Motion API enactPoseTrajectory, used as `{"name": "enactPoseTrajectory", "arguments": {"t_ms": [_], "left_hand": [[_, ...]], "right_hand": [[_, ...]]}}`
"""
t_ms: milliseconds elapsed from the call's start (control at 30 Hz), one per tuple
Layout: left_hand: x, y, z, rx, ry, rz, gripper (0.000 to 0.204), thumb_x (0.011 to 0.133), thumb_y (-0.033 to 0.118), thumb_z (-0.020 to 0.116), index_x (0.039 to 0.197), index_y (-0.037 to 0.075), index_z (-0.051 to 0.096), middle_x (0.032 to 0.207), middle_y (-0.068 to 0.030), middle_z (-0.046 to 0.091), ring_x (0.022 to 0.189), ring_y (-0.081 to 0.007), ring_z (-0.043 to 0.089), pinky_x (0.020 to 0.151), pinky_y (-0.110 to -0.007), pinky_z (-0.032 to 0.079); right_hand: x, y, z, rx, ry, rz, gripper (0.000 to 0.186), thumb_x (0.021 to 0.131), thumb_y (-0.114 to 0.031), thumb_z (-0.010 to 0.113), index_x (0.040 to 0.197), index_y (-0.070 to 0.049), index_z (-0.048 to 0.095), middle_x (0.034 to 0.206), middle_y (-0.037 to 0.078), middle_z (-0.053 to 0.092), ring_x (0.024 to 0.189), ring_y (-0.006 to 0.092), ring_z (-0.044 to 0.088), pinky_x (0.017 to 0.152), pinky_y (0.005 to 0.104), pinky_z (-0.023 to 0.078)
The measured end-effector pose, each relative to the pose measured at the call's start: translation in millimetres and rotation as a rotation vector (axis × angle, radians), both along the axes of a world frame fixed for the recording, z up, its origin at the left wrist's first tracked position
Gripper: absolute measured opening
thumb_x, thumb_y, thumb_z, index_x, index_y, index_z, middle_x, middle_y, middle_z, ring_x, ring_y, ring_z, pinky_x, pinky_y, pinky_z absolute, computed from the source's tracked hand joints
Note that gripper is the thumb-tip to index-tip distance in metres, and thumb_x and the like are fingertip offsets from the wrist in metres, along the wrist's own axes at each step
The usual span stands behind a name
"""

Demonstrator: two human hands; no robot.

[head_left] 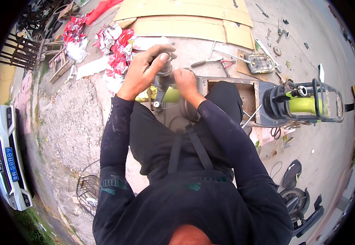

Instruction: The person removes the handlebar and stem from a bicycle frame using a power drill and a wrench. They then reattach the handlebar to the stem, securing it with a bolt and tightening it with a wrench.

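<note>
My left hand [148, 67] is wrapped round the cylindrical top of a dark metal steering column [161, 97] on a partly dismantled scooter. My right hand [187, 85] is closed just beside it, lower and to the right, its fingertips hidden, so what it holds is unclear. Below my hands is a yellow-green part [171, 96]. The scooter's open deck [251, 98] runs rightward past my knee to the rear section [308, 105], with a black tube rack around yellow-green bodywork. A thin metal bar [251, 116] leans across the deck's edge.
Cardboard [177, 26], red-and-white wrappers [120, 53], pliers [226, 64] and a lamp-like part [261, 62] lie beyond the scooter. Wooden frames [59, 65] and a parked white car [10, 155] are at the left, a wire basket [87, 192] lower left, a loose wheel [295, 202] lower right.
</note>
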State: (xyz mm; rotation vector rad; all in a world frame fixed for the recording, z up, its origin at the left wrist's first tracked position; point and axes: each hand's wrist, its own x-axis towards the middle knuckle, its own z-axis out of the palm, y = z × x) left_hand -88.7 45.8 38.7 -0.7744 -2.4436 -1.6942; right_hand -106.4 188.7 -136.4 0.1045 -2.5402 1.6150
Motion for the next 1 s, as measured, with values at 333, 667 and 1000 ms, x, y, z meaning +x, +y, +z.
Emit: {"name": "enactPoseTrajectory", "arguments": {"t_ms": [333, 667, 1000], "left_hand": [[8.3, 40.9, 3.5, -0.746, 0.416, 0.524, 0.018, 0.088, 0.023, 0.067, 0.091, 0.005, 0.064, 0.063, -0.0124, 0.065, 0.056, -0.0306, 0.065, 0.056, -0.040, 0.050], [6.1, 30.8, 24.3, 0.084, -0.377, 0.178, 0.078, 0.102, 0.065, 0.023, 0.124, -0.003, 0.055, 0.105, -0.0140, 0.070, 0.094, -0.0190, 0.067, 0.087, -0.032, 0.053], [-31.5, 43.4, 24.3, 0.233, -0.552, -0.018, 0.077, 0.102, 0.066, 0.021, 0.080, 0.003, 0.061, 0.044, 0.0032, 0.030, 0.041, -0.0134, 0.034, 0.057, -0.027, 0.038]], "right_hand": [[2.6, 4.3, 4.7, -0.037, -0.004, -0.003, 0.041, 0.094, -0.037, 0.045, 0.084, -0.006, 0.070, 0.078, 0.025, 0.065, 0.077, 0.0459, 0.064, 0.071, 0.0526, 0.050], [7.0, 5.0, -3.3, -0.052, 0.114, -0.017, 0.033, 0.092, -0.033, 0.051, 0.086, -0.008, 0.072, 0.073, 0.022, 0.067, 0.070, 0.0425, 0.065, 0.067, 0.0510, 0.053], [8.3, 12.5, -0.6, -0.121, 0.115, 0.002, 0.035, 0.093, -0.032, 0.050, 0.076, -0.006, 0.066, 0.069, 0.022, 0.064, 0.068, 0.0437, 0.063, 0.065, 0.0526, 0.051]]}}
